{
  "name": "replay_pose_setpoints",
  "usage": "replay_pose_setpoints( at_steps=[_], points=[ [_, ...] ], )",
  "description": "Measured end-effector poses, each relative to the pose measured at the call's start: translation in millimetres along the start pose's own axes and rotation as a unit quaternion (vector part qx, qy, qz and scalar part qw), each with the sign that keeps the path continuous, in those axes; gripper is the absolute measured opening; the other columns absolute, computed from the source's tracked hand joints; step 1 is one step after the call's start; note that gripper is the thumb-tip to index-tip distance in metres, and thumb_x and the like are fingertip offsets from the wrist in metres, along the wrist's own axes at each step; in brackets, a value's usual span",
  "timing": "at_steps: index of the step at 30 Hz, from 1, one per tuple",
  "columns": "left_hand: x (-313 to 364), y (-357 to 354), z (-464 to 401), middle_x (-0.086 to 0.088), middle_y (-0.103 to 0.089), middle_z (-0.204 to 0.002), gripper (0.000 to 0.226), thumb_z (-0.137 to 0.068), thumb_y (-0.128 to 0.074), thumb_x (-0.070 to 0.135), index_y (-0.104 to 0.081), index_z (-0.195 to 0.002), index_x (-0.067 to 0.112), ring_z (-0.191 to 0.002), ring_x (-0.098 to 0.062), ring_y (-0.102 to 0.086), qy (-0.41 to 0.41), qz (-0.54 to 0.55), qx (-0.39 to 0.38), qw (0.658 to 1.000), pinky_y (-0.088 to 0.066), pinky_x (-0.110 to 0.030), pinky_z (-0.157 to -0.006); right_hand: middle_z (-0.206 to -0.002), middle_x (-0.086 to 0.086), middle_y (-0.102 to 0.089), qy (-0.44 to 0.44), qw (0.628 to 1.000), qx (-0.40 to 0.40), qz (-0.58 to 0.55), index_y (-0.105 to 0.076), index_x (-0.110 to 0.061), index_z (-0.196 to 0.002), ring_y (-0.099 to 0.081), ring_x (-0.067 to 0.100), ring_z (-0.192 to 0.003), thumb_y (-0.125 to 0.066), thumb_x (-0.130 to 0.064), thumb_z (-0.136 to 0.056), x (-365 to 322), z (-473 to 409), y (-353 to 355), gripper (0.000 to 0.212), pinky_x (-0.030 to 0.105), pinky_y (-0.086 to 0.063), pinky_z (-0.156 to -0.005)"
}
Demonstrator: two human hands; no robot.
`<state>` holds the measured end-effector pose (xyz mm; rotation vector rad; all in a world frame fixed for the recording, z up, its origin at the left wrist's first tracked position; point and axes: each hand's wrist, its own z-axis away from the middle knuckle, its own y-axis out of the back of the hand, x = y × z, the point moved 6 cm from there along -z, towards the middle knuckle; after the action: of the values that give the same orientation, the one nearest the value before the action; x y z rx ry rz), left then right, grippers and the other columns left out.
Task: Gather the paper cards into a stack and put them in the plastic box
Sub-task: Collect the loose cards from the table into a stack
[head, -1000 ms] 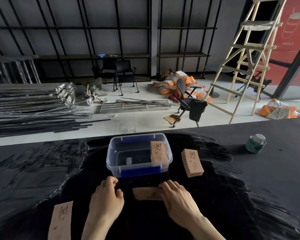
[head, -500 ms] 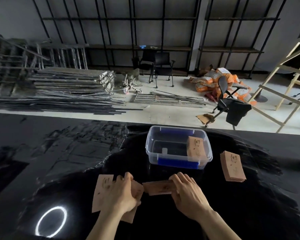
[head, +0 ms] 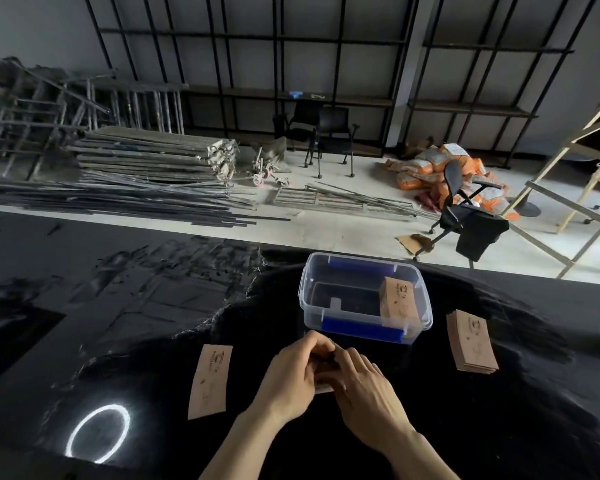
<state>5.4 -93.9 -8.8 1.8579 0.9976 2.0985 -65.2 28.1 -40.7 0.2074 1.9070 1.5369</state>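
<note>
Both hands, left hand [head: 291, 382] and right hand [head: 368, 393], have come together, clasping a few cards [head: 321, 388] (mostly hidden) before the box [head: 364, 299]. One card [head: 211, 381] lies left, a stack [head: 471, 341] right.

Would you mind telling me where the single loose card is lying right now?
In the head view, the loose card lies flat on the black table, left of the left hand and beyond the bright ring reflection.

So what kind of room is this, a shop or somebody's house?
Probably neither: it looks like a space being fitted out or used for storage. There are bare black shelf frames, metal bars piled on the floor and a wooden ladder.
</note>
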Motion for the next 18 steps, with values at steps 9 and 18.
replay_pose_setpoints(
  at_steps=[9,18],
  points=[
    [-58.0,70.4,28.8,0.005,-0.060,-0.136,0.048,-0.091,-0.066,0.041,-0.052,-0.135,0.028,-0.124,-0.020,-0.056,0.174,-0.280,0.193,0.924,-0.045,-0.035,-0.103,-0.118,-0.008,-0.057,0.026,0.999,0.023,0.015,-0.049,-0.030,-0.131,-0.059,0.015,-0.106,-0.047,-0.029,-0.104,-6.2,-3.4,-3.6,0.027,0.030,-0.051,-0.089],
    [-95.5,90.2,56.5,0.000,-0.060,-0.133,0.067,-0.088,-0.063,0.047,-0.038,-0.147,0.028,-0.125,-0.022,-0.055,0.293,-0.344,0.134,0.882,-0.045,-0.041,-0.102,-0.115,-0.010,-0.058,0.039,0.999,0.019,0.019,-0.051,-0.031,-0.132,-0.058,0.012,-0.101,-0.051,-0.027,-0.100,-21.6,-14.4,-17.1,0.032,0.026,-0.049,-0.087]
  ],
)
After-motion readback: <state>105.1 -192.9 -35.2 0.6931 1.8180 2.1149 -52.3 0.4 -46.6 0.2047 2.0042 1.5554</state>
